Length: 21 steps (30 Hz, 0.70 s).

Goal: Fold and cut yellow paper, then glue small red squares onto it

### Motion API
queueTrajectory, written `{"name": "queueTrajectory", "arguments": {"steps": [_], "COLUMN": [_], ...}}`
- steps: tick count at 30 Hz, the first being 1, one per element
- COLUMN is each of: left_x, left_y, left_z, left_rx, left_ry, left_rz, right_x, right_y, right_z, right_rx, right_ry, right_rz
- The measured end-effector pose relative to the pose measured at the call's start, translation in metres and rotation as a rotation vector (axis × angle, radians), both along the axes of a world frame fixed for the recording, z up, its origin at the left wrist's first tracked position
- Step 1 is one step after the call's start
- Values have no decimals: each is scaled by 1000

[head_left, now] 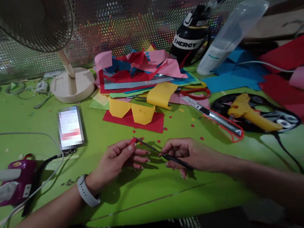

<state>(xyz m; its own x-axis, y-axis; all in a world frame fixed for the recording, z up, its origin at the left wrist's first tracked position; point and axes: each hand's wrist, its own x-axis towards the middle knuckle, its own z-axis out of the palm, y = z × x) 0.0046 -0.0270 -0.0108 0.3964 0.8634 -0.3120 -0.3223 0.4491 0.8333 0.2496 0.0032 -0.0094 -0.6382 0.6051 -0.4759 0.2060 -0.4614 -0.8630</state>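
My left hand [124, 154], with a pale watch on its wrist, pinches a small red paper piece [133, 140] between thumb and forefinger. In my right hand [186, 153] is a slim tool with a dark handle [177, 160] and a thin metal end. The metal tip reaches the red piece; its exact kind is not clear. Just beyond both hands, a yellow paper shape [143, 113] with two angular lobes lies on a red paper sheet [157, 122]. Tiny red paper bits are scattered on the green table around it.
A fan [73, 86] and a phone [70, 127] stand left of a heaped paper pile [141, 69]. At right are a box cutter [213, 115], a yellow glue gun [252, 112], a black bottle [190, 37] and coloured sheets. Cables cross the left side near a purple power block [20, 179].
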Motion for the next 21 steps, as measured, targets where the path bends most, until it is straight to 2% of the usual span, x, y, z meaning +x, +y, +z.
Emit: {"name": "queueTrajectory", "arguments": {"steps": [3,7,21], "left_x": [0,0,3], "left_y": [1,1,0], "left_z": [-2,-3,0], "left_rx": [9,25,-6], "left_ry": [-4,-19,-14], "left_rz": [16,20,1], "right_x": [1,3,-3], "right_y": [1,1,-1], "right_z": [2,3,8], "right_rx": [-2,-16,4], "right_ry": [11,7,-50], "right_rz": [-16,34,53]}}
